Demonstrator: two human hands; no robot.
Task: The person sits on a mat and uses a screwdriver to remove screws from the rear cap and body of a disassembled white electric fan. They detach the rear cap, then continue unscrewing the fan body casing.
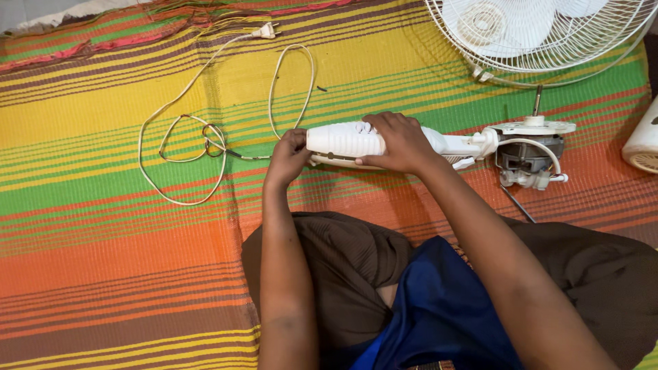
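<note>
Fan neck [343,140], a ribbed white plastic housing, lies on the mat [103,226] before the knees. Left hand [288,156] pinches its end; right hand [401,142] wraps the middle. Probably stiff, light, motor [524,154] end heavier. Cord [178,130] trails beyond.

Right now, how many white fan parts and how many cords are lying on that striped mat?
White fan neck casing, held by left hand and right hand: 1
Fan motor: 1
Fan grille: 1
White housing: 1
Power cord: 1
Total: 5
</note>
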